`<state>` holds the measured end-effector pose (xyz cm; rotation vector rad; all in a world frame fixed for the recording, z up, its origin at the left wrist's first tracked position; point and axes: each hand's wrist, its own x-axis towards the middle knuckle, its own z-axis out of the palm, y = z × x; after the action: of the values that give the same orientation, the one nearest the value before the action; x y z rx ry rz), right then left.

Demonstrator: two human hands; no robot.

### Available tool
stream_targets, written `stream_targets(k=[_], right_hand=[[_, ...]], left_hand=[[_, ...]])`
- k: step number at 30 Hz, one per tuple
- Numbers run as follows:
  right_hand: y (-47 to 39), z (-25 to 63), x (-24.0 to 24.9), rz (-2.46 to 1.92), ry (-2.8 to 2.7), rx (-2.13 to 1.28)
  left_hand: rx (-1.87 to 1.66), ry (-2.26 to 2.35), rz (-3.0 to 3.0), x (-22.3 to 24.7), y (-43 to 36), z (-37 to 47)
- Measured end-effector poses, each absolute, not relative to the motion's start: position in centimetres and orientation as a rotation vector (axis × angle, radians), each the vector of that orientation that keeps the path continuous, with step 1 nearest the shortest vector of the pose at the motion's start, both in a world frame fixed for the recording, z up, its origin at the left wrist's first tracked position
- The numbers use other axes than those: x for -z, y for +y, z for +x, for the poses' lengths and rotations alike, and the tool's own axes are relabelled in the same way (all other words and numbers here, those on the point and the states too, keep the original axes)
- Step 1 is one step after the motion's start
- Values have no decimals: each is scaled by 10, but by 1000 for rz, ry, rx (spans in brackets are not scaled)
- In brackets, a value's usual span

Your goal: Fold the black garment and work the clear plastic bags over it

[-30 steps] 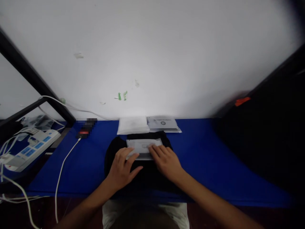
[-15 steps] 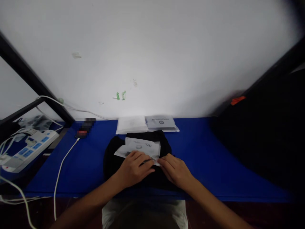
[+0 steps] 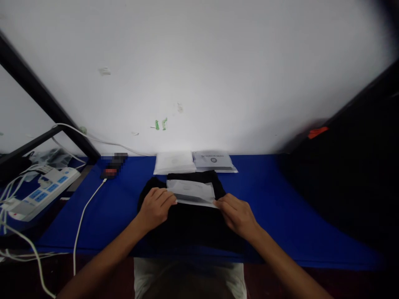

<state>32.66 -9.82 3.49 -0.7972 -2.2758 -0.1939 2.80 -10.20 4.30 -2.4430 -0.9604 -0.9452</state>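
A frosted plastic pouch point(image 3: 193, 192) with faint dark printing lies over black cloth point(image 3: 190, 226), its near edge pulled straight between my hands. My left hand point(image 3: 157, 207) pinches the near left corner of the pouch. At the near right corner, my right hand point(image 3: 237, 214) grips the edge between thumb and fingers. Something dark shows through the lower part of the pouch. Behind the cloth, against the wall, a white packet point(image 3: 174, 162) and a grey printed packet point(image 3: 214, 161) lie side by side.
The blue table point(image 3: 268, 199) backs onto a white wall. At left are a power strip point(image 3: 46, 193) with plugged cables, a blurred-out dark device point(image 3: 114, 166) and its white cable point(image 3: 81, 216). A large black shape point(image 3: 349, 182) fills the right side.
My left hand has moved left along the near edge to the corner, away from my right hand. The pouch, bunched and folded before, is now stretched flatter.
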Motion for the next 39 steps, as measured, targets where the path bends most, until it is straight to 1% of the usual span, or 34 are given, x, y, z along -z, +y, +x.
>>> stream_targets(k=[5, 9, 13, 17, 19, 23, 25, 27, 30, 34, 37, 39], right_hand=[[-94, 345, -22, -850, -2260, 43], [-97, 351, -18, -805, -2397, -30], [-100, 354, -21, -827, -2513, 16], [-105, 347, -30, -911, -2427, 161], [-113, 335, -36, -849, -2382, 162], [-132, 300, -40, -537, -2487, 86], [-135, 283, -35, -507, -2535, 108], [-132, 271, -29, -609, -2556, 146], [-121, 260, -23, -896, -2584, 140], [-108, 252, -20, -1223, -2610, 141], [-99, 250, -18, -1257, -2654, 250], [-95, 252, -16, -1190, -2670, 320]], left_hand=[[911, -1070, -2445, -38, -107, -4], [750, -1083, -2778, -36, -119, -5], [739, -1122, -2899, -33, -124, 10], [655, -1142, -2899, -33, -116, 32], [631, -1128, -2914, -34, -111, 41], [671, -1169, -2896, -35, -105, 52], [707, -1214, -2868, -34, -104, 54], [749, -1254, -2834, -32, -103, 55], [802, -1296, -2792, -31, -102, 56], [784, -1294, -2809, -30, -104, 57], [716, -1299, -2848, -25, -106, 58], [674, -1299, -2871, -20, -106, 59]])
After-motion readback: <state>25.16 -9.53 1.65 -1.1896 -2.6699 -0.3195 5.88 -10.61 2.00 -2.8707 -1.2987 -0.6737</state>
